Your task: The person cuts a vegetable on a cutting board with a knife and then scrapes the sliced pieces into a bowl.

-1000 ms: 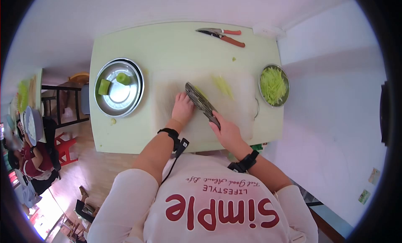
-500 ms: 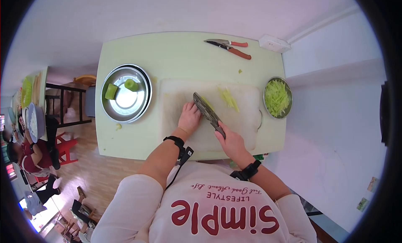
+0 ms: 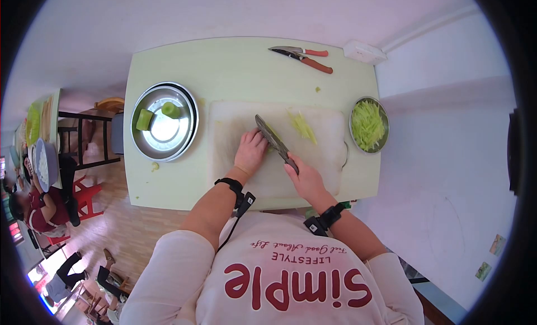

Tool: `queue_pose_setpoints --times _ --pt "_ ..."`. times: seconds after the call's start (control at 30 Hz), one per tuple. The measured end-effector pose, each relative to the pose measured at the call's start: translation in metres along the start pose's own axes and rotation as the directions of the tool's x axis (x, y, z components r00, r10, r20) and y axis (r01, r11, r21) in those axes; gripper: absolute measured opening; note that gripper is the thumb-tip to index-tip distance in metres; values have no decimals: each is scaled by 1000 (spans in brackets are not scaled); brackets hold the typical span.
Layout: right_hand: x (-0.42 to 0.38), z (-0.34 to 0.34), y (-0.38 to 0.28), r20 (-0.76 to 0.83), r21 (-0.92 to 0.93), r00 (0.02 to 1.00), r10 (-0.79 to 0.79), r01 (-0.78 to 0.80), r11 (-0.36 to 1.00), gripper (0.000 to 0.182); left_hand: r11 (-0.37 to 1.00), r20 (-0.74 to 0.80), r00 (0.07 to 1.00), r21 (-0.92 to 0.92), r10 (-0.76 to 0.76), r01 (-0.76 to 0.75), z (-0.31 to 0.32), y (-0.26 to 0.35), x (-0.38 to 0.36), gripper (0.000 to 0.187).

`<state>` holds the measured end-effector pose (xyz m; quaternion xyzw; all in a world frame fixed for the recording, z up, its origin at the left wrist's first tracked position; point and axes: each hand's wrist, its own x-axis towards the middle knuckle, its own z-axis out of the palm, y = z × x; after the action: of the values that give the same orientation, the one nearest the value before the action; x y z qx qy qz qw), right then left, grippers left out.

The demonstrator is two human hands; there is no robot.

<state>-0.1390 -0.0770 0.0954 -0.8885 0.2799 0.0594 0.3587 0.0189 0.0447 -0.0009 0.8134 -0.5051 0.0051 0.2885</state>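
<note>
My right hand (image 3: 306, 178) is wrapped round the handle of a dark patterned kitchen knife (image 3: 271, 136), whose blade slants up and left over a whitish cutting board (image 3: 319, 174). My left hand (image 3: 250, 152) lies against the blade's left side with fingers bent together, on a piece of green vegetable mostly hidden by fingers and blade. A bit of pale green shows beside the blade. To the right of the knife, cut green strips (image 3: 302, 127) lie loose on the board.
Two green vegetable chunks (image 3: 144, 119) sit in a steel basin (image 3: 193, 123) on the left. A bowl (image 3: 385, 133) of green shreds (image 3: 367, 125) stands on the right. Two knives (image 3: 307, 57) lie at the table's far edge. People and a red stool (image 3: 88, 197) are in the left background.
The view has shifted slightly. Both hands and the knife stay at the same place on the board, with only a small movement of the blade. A person in the far left background has shifted.
</note>
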Motion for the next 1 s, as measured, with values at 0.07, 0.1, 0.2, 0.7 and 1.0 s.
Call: queue_pose_setpoints --times 0.07,0.1,0.2,0.7,1.0 --pt "4 3 3 23 -4 1000 18 -18 1000 49 1000 -17 1000 -3 13 -13 -1 1 1 25" --pt "5 4 4 50 -8 998 33 -32 999 49 1000 -35 999 -3 23 -23 -2 1 2 25" --pt "6 3 10 26 43 1000 10 -11 999 47 1000 -61 998 -24 16 -17 -1 1 3 24" --pt "-26 -22 -11 -6 -52 1000 -29 29 998 44 1000 -12 1000 -9 1 -1 1 -3 -2 30" --pt "-29 -19 -19 61 -114 997 48 -41 993 46 999 -12 1000 -50 -1 1 5 -5 -4 31"
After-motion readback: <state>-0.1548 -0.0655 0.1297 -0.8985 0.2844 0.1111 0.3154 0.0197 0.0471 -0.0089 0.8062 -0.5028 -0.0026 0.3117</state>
